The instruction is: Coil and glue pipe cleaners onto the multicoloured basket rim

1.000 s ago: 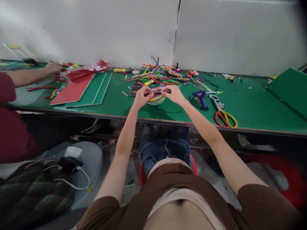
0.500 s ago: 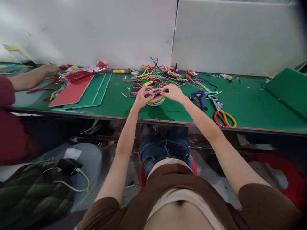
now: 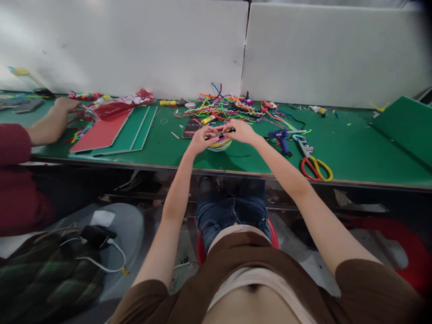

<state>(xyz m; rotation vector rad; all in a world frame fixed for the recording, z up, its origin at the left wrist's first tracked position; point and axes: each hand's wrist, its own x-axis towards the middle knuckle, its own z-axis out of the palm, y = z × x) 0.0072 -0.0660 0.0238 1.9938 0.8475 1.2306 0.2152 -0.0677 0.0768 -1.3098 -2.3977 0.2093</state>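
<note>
A round bowl-like piece (image 3: 220,145) with rainbow stripes sits near the table's front edge, below both hands. At its upper rim my left hand (image 3: 203,138) is closed, thumb and fingers pinched together. My right hand (image 3: 240,131) pinches at the rim's other side, its fingertips close to those of the left. A thin dark strand shows at the fingertips of both hands; its full length is hidden by the fingers. Just behind the hands lies a heap of many-coloured pipe cleaners (image 3: 219,107). A dark phone-like device (image 3: 191,128) lies beside my left hand.
On the right lie a blue glue gun (image 3: 281,140) and scissors (image 3: 311,165) with red and yellow handles. Red and green boards (image 3: 104,131) are stacked at left, near a co-worker's hand (image 3: 65,105). A green panel (image 3: 407,130) leans at far right. White partitions (image 3: 151,49) stand behind.
My hands remain at the bowl's rim, with small finger shifts; the dark strand shows more clearly now. The co-worker's arm at left has drawn down and bent.
</note>
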